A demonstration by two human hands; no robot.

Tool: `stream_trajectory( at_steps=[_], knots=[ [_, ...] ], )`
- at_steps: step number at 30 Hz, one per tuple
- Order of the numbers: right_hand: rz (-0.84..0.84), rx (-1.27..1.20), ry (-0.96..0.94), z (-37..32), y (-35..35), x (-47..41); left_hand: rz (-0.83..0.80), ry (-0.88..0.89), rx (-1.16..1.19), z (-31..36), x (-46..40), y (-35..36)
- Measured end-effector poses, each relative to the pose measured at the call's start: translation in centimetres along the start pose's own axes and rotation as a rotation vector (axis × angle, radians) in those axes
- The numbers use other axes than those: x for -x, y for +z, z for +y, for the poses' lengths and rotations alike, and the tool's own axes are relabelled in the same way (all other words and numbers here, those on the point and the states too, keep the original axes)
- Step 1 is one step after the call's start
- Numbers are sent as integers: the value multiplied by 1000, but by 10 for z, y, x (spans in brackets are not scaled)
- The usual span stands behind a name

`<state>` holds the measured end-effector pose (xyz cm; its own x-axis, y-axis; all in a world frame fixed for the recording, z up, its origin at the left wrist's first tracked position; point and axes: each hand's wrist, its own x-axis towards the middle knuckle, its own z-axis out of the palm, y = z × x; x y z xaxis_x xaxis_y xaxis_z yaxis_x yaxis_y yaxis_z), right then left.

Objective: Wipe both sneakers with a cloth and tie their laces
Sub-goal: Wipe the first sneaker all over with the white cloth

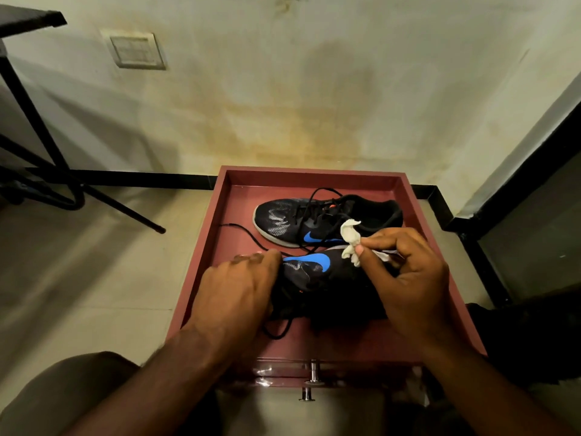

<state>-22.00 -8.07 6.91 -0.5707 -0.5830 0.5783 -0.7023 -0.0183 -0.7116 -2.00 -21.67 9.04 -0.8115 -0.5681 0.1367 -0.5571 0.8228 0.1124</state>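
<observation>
two hands [239, 287], two sneakers [323, 221], one cloth [351, 234]

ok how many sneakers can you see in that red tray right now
2. The far sneaker lies untouched toward the back of the red tray. The near sneaker is in front, held by the left hand while the right hand presses a cloth on it.

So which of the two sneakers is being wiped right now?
The near sneaker: the left hand holds its toe while the right hand presses the white cloth to it. The far sneaker lies untouched.
</observation>
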Motion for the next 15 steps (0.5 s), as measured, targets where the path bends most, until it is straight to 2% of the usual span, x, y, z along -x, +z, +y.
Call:
stream_trajectory(
  at_steps=[2,3,6,10,15],
  knots=[
    [-10,0,11,1,0,1,16,25,102,-1,0,-1],
    [-23,-4,13,2,-1,2,-28,38,198,-3,-1,-3],
    [-77,-7,6,0,0,5,-273,65,446,-19,-3,-10],
    [-163,8,-31,-5,3,9,-476,55,410,-32,-1,-3],
    [-363,78,-214,-14,16,24,-454,103,233,-31,-7,11]
  ],
)
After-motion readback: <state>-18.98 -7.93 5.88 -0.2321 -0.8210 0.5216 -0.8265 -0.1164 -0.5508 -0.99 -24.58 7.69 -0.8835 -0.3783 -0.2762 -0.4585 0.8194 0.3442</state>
